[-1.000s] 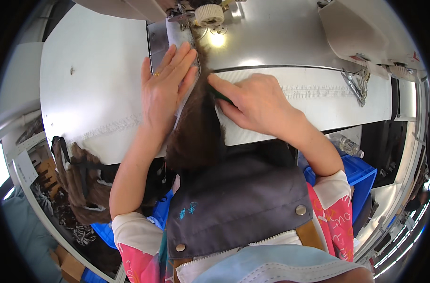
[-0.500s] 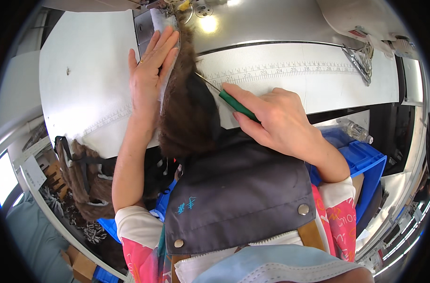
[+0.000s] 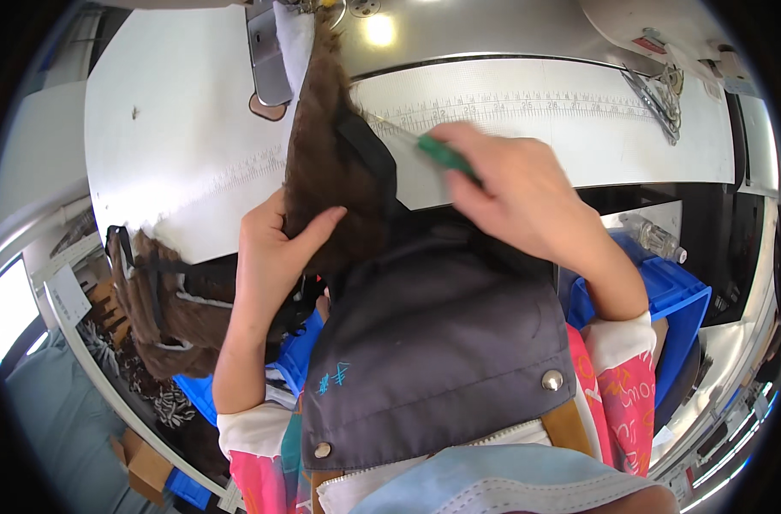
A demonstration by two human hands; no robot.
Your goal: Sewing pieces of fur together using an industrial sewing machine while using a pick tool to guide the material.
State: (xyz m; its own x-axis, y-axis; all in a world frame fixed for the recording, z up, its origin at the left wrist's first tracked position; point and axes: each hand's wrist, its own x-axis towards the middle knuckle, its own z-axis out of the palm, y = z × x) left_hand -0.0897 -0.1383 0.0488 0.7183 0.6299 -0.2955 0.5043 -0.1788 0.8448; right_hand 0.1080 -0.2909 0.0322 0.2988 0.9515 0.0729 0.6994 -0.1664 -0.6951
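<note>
A strip of brown fur [image 3: 322, 128] with a white backing edge runs from the sewing machine's metal bed [image 3: 459, 30] down toward my lap. My left hand [image 3: 275, 244] grips its near end, thumb on top and fingers underneath. A black band [image 3: 369, 147] lies along the fur's right side. My right hand [image 3: 527, 188], to the right of the fur, is closed round the green handle of an awl [image 3: 446, 156]. The awl's thin metal shaft points toward the fur and is blurred by motion. At the top edge of the picture, the far end of the fur meets the machine's foot.
Thread snips [image 3: 656, 103] lie on the white table [image 3: 176, 120] at right, beyond its printed ruler. More brown fur pieces [image 3: 185, 317] hang at the left. A blue crate [image 3: 677, 295] stands at right by a clear plastic bottle [image 3: 656, 238]. A dark apron covers my lap.
My left hand has slid back from beside the machine's foot to the fur's near end and taken hold there. The right hand with the awl has moved slightly right, away from the fur.
</note>
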